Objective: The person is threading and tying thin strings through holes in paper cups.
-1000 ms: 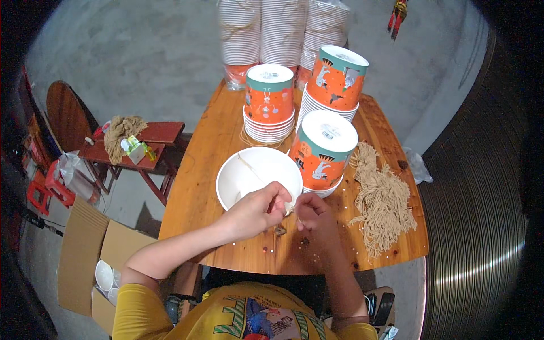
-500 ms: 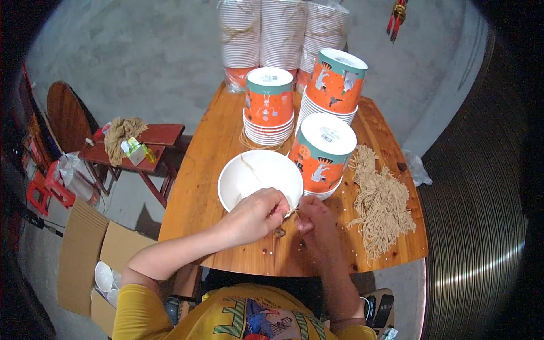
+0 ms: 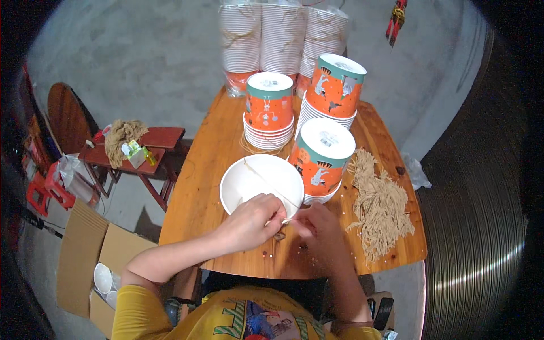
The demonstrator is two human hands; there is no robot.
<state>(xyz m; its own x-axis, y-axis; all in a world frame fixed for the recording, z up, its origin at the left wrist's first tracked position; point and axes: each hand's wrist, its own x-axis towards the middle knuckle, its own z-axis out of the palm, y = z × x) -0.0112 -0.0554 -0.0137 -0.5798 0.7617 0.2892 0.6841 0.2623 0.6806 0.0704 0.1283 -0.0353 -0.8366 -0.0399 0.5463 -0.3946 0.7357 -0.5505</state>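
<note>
Left hand [image 3: 258, 222] and right hand [image 3: 318, 228] pinch tan string [image 3: 247, 165] at the white bowl [image 3: 237, 182]

And here we are at the near rim of the bowl, the two hands close together! The left has its thumb and fingers pressed together on the string, the knuckles uppermost; the right faces it from the other side, fingertips clamped on the string too. Just what the strand does between them is too small to tell. Look at that thin line, running across the bowl's mouth from its far side toward the right hand!

The bowl sits on the wooden table [image 3: 195, 190], round mouth showing its pale inside. Just beside it, on the right, stands the front stack of cups [image 3: 318, 170], upside down, orange and green with white rims; two more such stacks rise behind. Over at the right lies a heap of tan strings [image 3: 381, 207], loose and tangled. A small brown lump [image 3: 279, 236] rests near the hands, and at the back, tall wrapped stacks [image 3: 242, 42] stand in clear plastic. Down at the left, a cardboard box [image 3: 82, 258] gapes open, white bowls inside.
</note>
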